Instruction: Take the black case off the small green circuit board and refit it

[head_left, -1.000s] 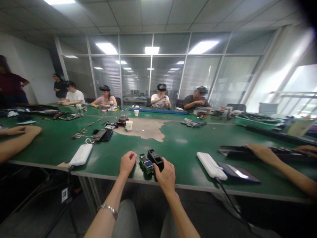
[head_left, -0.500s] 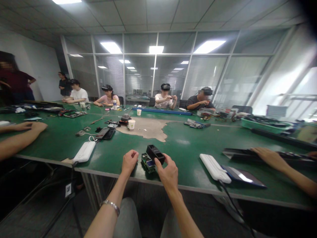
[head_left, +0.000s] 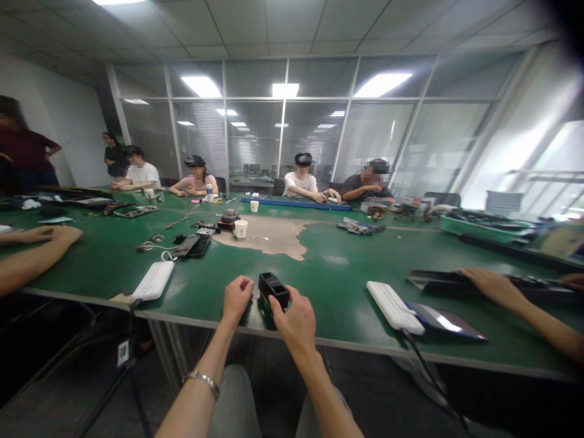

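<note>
Housing (head_left: 272, 286), black and box-shaped, rests in the grasp of a seated person's right hand (head_left: 294, 316) near the front edge of a green tabletop (head_left: 337, 286), thumb on its near end, fingers along its right side. The left hand (head_left: 238, 298), just left of the housing and apart from it, curls loosely, thumb to fingertips; nothing shows in it, though whether something tiny is pinched there cannot be told. Below the housing, left of the right thumb, appears a sliver of what looks like a green circuit board (head_left: 265, 309). The step seems to be fitting the shell over that board; the next move would call for squaring the edges and pressing evenly. The long axis runs obliquely, far end forward and left of the right hand, near end toward its palm; the face with square openings points up. A paper cup (head_left: 241, 229) stands well beyond the left hand; an apparent power strip (head_left: 395, 307) lies to the right hand's right.
</note>
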The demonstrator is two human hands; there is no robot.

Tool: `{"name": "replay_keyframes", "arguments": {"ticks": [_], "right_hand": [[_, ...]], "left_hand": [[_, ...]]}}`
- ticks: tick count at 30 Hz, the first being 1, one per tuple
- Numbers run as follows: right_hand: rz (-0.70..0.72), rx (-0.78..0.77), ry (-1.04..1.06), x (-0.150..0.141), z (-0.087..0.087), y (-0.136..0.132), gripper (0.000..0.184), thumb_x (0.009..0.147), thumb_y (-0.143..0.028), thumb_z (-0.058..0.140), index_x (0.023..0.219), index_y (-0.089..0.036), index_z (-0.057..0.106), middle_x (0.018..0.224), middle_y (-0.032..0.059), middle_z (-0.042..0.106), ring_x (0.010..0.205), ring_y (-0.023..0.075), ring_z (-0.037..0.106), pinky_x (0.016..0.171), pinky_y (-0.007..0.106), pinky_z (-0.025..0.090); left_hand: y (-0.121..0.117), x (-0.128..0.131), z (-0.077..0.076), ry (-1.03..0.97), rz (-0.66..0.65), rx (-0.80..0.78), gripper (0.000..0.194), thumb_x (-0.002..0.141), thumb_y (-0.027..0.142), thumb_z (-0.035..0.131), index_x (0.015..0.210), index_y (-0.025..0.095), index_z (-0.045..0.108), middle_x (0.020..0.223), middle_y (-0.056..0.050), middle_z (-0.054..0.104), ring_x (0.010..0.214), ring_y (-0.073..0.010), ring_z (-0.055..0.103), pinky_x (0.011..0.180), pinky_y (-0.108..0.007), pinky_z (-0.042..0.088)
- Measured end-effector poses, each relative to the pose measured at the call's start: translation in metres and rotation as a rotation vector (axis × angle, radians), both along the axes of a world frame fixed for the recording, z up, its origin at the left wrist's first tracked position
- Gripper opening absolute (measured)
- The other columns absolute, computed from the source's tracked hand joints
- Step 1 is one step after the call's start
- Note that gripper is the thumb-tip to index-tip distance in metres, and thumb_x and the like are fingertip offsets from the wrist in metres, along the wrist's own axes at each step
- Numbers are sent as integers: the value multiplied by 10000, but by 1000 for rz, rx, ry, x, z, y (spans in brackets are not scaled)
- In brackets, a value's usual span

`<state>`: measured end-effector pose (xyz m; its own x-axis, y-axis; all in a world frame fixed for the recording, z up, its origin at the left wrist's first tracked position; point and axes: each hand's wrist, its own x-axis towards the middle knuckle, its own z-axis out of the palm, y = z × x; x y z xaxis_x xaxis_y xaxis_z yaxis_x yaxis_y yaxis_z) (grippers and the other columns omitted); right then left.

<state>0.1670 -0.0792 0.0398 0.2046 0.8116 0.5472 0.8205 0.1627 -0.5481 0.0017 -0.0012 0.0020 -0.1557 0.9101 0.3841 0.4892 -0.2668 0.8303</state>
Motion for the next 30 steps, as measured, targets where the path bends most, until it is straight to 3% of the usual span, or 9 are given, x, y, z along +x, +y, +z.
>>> {"name": "replay_keyframes", "arguments": {"ticks": [7, 12, 15, 18, 25, 30], "right_hand": [[5, -13, -82, -2, -17, -8, 404, 811, -409, 592, 1145, -180, 593, 948, 101, 665, 913, 269, 591, 809, 359, 425], [45, -7, -68, 0, -31, -6, 574, 802, -446, 598, 1267, -116, 528, 1126, 149, 637, 1050, 298, 558, 880, 397, 425], [74, 45, -29, 1, -32, -3, 630, 809, -468, 588, 1305, -89, 501, 1198, 165, 610, 1127, 294, 528, 943, 403, 403], [91, 47, 3, -1, -32, 0, 536, 842, -428, 554, 1267, -101, 538, 1170, 155, 630, 1087, 273, 558, 938, 387, 407], [9, 54, 19, -13, -34, -2, 472, 868, -429, 530, 1229, -126, 555, 1063, 143, 658, 971, 272, 590, 861, 377, 414], [-4, 70, 16, -18, -34, -1, 486, 862, -446, 532, 1235, -135, 550, 1091, 145, 652, 1016, 279, 575, 884, 384, 398]], "left_hand": [[0, 1, 1, -8, 7, -22, 255, 822, 399, 505, 782, 191, 647, 674, -1, 677, 589, -121, 616, 629, -225, 438], [-1, 0, 1, -9, 9, -23, 247, 824, 393, 503, 793, 195, 648, 685, -2, 682, 599, -122, 623, 634, -224, 440], [-1, 0, 1, -7, 9, -27, 247, 823, 396, 505, 797, 198, 650, 691, -4, 686, 602, -124, 627, 634, -225, 441], [-2, 1, 1, -12, 8, -32, 247, 822, 396, 505, 797, 199, 650, 696, -4, 688, 599, -123, 628, 635, -225, 442], [-1, 1, 1, -14, -1, -14, 237, 824, 388, 505, 783, 198, 641, 681, 0, 681, 591, -120, 619, 637, -226, 437], [0, 0, 1, 12, 14, -12, 241, 818, 387, 507, 769, 195, 644, 644, 4, 667, 597, -123, 609, 636, -225, 429]]}}
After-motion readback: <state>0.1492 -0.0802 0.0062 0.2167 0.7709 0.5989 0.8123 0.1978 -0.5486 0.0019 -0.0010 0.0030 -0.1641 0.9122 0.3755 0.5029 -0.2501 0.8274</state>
